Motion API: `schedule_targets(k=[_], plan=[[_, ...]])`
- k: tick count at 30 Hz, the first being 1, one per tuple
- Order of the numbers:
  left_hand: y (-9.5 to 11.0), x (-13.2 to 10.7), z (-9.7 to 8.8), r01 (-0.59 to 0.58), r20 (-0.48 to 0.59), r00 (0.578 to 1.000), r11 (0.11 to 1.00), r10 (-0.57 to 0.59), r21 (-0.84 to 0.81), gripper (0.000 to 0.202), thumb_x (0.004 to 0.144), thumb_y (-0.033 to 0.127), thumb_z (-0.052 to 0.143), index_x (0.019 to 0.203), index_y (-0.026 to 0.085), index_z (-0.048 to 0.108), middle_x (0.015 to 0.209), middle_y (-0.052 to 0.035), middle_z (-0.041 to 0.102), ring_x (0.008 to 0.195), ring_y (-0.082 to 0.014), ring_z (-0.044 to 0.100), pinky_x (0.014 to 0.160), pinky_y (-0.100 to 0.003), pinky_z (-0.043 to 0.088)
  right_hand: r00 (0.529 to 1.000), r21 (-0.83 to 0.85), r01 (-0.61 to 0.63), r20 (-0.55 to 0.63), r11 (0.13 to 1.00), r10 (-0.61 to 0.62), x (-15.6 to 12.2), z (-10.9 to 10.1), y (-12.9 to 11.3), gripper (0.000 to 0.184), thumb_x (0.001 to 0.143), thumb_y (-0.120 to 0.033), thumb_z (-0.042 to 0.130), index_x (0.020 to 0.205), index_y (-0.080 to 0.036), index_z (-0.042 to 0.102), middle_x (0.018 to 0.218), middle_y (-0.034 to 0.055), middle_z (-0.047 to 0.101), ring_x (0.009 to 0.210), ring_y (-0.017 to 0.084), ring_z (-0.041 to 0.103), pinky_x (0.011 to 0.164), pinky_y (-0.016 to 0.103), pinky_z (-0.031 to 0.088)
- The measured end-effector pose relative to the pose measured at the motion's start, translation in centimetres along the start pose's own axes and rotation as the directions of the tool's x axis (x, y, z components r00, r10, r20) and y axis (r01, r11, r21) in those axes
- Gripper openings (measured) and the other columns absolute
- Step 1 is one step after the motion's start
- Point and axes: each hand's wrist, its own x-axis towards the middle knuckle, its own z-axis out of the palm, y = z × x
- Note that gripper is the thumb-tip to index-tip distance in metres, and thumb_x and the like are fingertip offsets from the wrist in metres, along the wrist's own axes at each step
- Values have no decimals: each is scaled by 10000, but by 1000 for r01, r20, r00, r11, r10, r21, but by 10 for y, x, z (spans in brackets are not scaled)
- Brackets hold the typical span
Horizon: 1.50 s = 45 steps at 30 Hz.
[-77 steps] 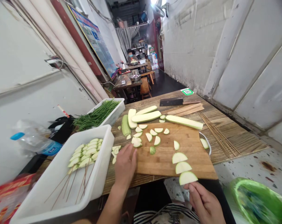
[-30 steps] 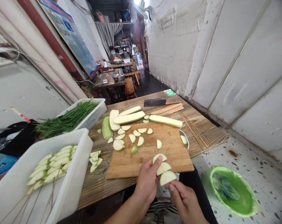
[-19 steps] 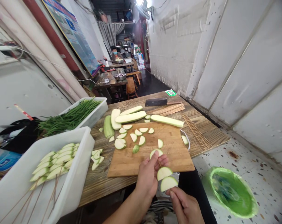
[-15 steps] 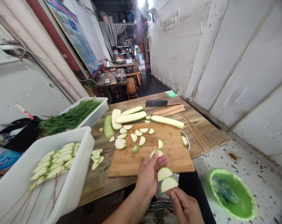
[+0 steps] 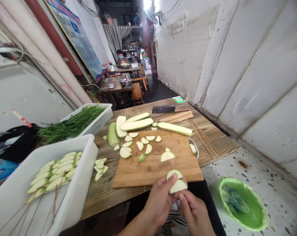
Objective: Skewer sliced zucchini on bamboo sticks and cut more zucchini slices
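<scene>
Two zucchini slices (image 5: 178,186) clasped by the left hand (image 5: 160,200); right hand (image 5: 194,214) grip clenched beneath, perhaps on something hidden.

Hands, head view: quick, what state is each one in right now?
Left hand: closed, thumb pressing on the two gourd slices.
Right hand: closed, fingertip grip at the lower edge of the same slices.
</scene>
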Motion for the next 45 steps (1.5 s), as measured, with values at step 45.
schedule_targets(k=[45], plan=[[1,-6,-3,-71,-87,993,997,74,38,294,724,380,642,787,93,628,825,-139,670,784,-198,626,773,-325,465,994,-5,111,18,994,-111,-4,9,3,220,902,-214,354,743,-193,505,532,-29,496,437,105,474,441,179,388]])
